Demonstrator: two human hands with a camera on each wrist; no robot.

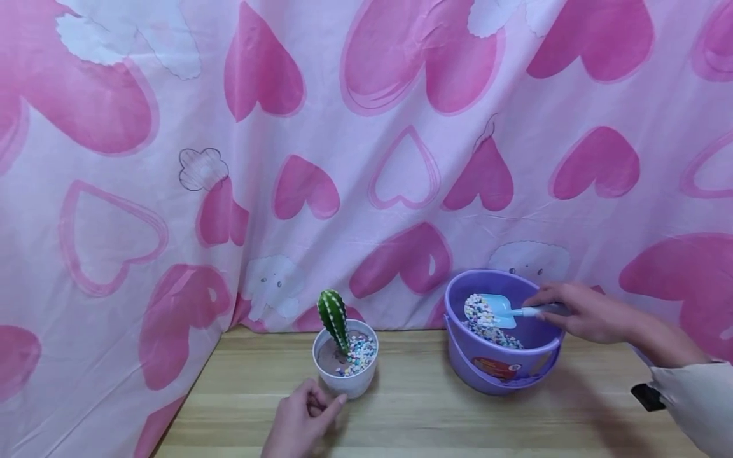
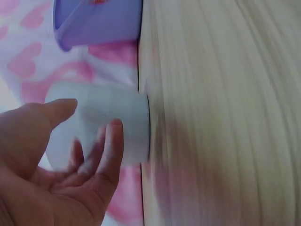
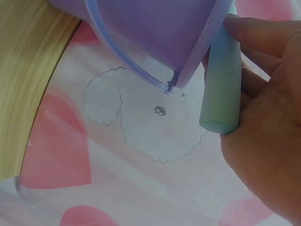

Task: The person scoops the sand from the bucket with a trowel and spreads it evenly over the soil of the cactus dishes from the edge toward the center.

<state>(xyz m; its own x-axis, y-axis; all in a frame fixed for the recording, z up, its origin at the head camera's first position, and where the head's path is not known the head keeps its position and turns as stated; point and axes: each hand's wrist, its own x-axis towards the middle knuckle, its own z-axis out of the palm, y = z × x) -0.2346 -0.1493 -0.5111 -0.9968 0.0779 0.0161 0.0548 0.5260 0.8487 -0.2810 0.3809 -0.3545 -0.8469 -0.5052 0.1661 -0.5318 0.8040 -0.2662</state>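
Observation:
My right hand grips the handle of a light-blue toy shovel. The blade, heaped with small multicoloured pebbles, is inside the mouth of a purple bucket that holds more such pebbles. To the left stands a white pot with a green cactus upright in brown soil; pebbles cover the soil's right side. My left hand is at the pot's near side, thumb and fingers apart and loosely bent. Whether its fingertips touch the pot, I cannot tell.
Both containers stand on a wood-grain table, the bucket to the right of the pot. A pink heart-patterned cloth hangs close behind them and along the left side. The bucket's handle hangs down over its front.

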